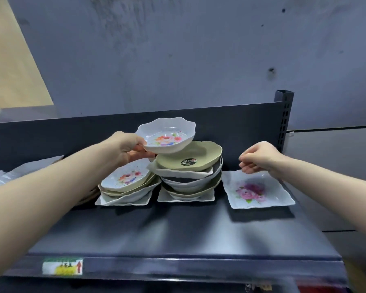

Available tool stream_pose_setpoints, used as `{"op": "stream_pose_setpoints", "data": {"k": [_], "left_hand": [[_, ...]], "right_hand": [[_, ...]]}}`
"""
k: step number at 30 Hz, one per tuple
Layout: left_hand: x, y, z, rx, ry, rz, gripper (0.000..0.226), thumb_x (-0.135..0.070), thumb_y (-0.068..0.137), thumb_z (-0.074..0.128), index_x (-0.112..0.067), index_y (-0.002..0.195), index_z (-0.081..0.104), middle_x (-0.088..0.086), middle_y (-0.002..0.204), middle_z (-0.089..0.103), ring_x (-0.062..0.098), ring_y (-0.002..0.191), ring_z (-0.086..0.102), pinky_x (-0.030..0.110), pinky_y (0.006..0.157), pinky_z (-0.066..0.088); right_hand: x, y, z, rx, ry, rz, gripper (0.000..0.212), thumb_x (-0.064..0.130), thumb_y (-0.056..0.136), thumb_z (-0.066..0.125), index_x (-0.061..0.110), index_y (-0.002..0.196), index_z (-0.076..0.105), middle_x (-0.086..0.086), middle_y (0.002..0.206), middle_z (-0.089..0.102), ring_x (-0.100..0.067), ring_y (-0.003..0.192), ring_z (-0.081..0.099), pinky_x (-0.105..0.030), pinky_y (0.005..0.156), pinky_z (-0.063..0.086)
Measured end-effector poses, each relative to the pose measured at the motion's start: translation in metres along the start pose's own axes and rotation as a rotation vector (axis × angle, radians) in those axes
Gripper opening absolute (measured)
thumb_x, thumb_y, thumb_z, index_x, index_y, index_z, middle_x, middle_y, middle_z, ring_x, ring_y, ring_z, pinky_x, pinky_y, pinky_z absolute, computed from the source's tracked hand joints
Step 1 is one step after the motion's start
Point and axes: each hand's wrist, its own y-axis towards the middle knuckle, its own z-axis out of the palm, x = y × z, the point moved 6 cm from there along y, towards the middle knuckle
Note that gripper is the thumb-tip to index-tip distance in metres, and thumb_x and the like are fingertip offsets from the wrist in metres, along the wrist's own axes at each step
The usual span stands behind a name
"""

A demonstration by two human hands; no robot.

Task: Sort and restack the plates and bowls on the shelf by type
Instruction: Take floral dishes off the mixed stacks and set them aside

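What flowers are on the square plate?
Pink and purple roses with green leaves on the square plate, head view.

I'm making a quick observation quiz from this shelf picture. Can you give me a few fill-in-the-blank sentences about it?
1. The left hand holds a floral bowl by its ____.
2. The right hand holds ____.
3. The square plate under the right hand shows ____ roses.
4. The beige dish tops the ____ stack.

Answers: rim; nothing; pink; middle

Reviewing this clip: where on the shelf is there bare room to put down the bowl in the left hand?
The left hand holds the floral bowl. Free: the wide front strip of the shelf, between the stacks and the front edge. Crowded: the back row, with the left stack, the middle stack and the rose square plate; only narrow gaps separate them.
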Motion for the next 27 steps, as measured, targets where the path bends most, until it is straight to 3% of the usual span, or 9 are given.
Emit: {"op": "stream_pose_setpoints", "data": {"k": [3,5,12,16,18,24,27], "left_hand": [[0.004,0.010,-0.015,0.031,-0.014,-0.005,0.003,0.012,0.087,0.050,0.010,0.087,0.051,0.026,0.088,0.059,0.029,0.038,0.064,0.032,0.040,0.056],[0.007,0.017,-0.026,0.073,-0.013,-0.006,0.007,0.012,0.087,0.049,0.011,0.094,0.050,0.028,0.085,0.061,0.029,0.039,0.065,0.032,0.042,0.057],[0.013,0.043,-0.070,0.144,-0.015,0.004,0.020,0.009,0.088,0.050,0.012,0.108,0.048,0.028,0.080,0.064,0.029,0.044,0.067,0.031,0.043,0.057],[0.020,0.056,-0.092,0.180,-0.019,0.006,0.023,0.010,0.087,0.050,0.012,0.110,0.050,0.030,0.095,0.064,0.034,0.063,0.069,0.035,0.053,0.059],[0.023,0.062,-0.102,0.193,-0.033,0.002,0.026,0.010,0.087,0.050,0.013,0.113,0.049,0.031,0.102,0.062,0.037,0.071,0.067,0.035,0.052,0.059],[0.016,0.079,-0.138,0.177,-0.080,0.007,0.028,0.010,0.087,0.051,0.011,0.115,0.051,0.026,0.085,0.063,0.030,0.051,0.069,0.031,0.043,0.057],[0.008,0.084,-0.167,0.138,-0.115,0.021,0.033,0.011,0.085,0.052,0.013,0.118,0.051,0.026,0.087,0.063,0.032,0.056,0.068,0.032,0.043,0.057]], "right_hand": [[0.021,0.000,0.024,-0.046,0.047,0.052,0.012,0.006,0.089,0.058,-0.003,0.083,0.063,-0.018,0.070,0.063,-0.023,0.051,0.059,-0.022,0.046,0.053],[0.031,-0.001,0.038,-0.066,0.017,0.097,0.018,0.013,0.089,0.060,-0.003,0.082,0.062,-0.018,0.068,0.063,-0.024,0.050,0.059,-0.023,0.045,0.054],[0.044,-0.007,0.069,-0.095,-0.113,0.233,0.010,-0.002,0.081,0.054,0.000,0.072,0.050,-0.011,0.055,0.047,-0.017,0.028,0.041,-0.017,0.033,0.042],[0.047,-0.014,0.068,-0.226,-0.133,0.242,0.004,-0.008,0.077,0.053,-0.004,0.075,0.055,-0.014,0.057,0.053,-0.021,0.030,0.052,-0.022,0.039,0.050],[0.048,-0.019,0.065,-0.301,-0.114,0.253,0.014,-0.009,0.075,0.052,-0.010,0.086,0.061,-0.020,0.064,0.059,-0.025,0.037,0.060,-0.029,0.047,0.056],[0.083,-0.027,0.058,-0.416,-0.050,0.182,0.031,-0.017,0.074,0.057,-0.016,0.104,0.061,-0.026,0.085,0.060,-0.032,0.057,0.063,-0.037,0.041,0.056],[0.115,-0.023,0.085,-0.363,-0.068,0.126,0.024,-0.016,0.075,0.056,-0.016,0.099,0.063,-0.024,0.076,0.062,-0.030,0.049,0.064,-0.033,0.041,0.057]]}}
